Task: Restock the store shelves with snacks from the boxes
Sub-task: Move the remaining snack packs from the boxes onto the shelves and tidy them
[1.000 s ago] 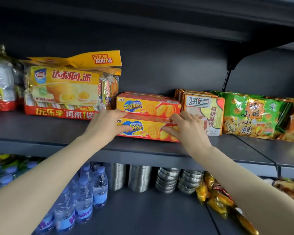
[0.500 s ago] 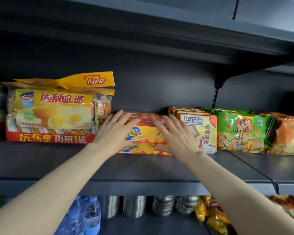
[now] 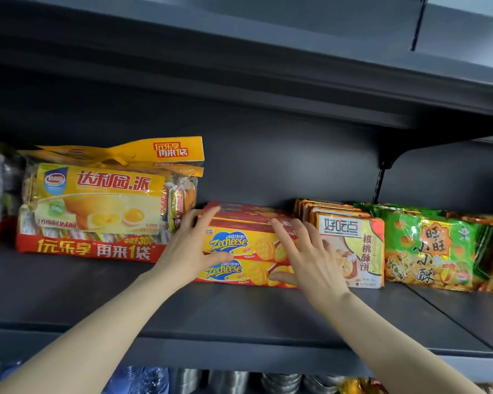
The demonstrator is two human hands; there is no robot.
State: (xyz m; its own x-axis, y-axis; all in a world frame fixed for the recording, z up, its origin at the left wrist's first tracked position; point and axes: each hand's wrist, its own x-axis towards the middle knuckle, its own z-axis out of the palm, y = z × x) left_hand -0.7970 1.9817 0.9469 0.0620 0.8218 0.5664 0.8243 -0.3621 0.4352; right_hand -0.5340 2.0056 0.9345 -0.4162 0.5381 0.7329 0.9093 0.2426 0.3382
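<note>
Step in hand: squaring stacked Zecheese boxes, frame centre, on shelf. Left hand, right hand: fingers spread, pressed flat. Next, probably: fetching further stock.

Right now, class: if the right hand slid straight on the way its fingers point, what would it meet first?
The right hand already lies on the upper Zecheese box; beyond it, probably the shelf's dark back panel, though depth is unclear.
</note>
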